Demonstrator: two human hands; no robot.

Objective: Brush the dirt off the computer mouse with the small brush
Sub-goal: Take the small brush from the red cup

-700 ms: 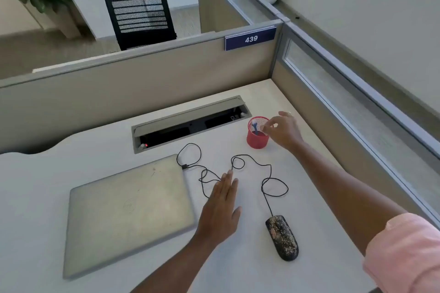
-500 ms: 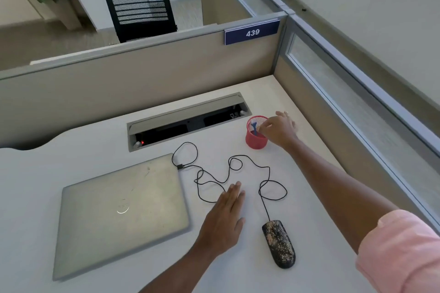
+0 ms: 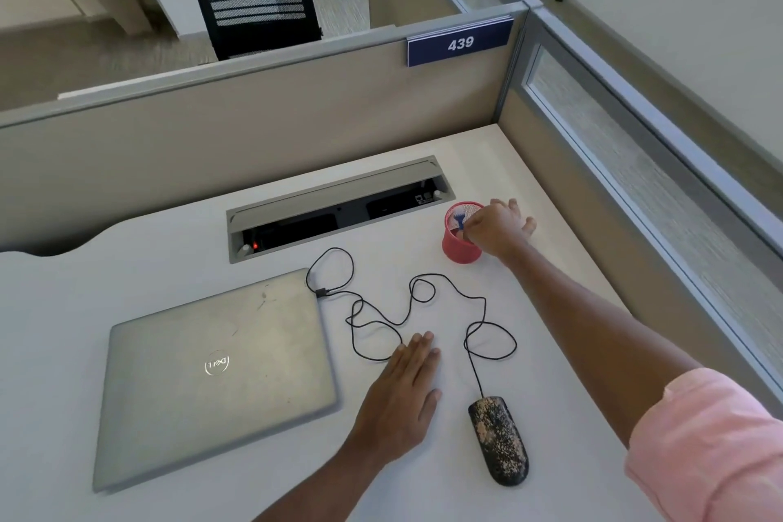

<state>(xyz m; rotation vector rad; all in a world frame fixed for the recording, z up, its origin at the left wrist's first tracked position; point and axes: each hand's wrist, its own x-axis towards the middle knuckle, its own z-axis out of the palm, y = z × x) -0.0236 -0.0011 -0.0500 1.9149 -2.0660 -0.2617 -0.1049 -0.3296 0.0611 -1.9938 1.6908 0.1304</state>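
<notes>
While my right hand (image 3: 493, 225) pinches the small brush (image 3: 459, 221) in the red cup (image 3: 459, 246), the computer mouse (image 3: 500, 441) lies lower in frame, nearer my flat, empty left hand (image 3: 402, 398).

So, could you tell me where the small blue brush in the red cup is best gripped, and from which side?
Probably by the blue end that sticks up above the rim, pinched from above. The small brush stands roughly upright in the red mesh cup, so the cup wall blocks the sides. The right hand is already at that end.
</notes>
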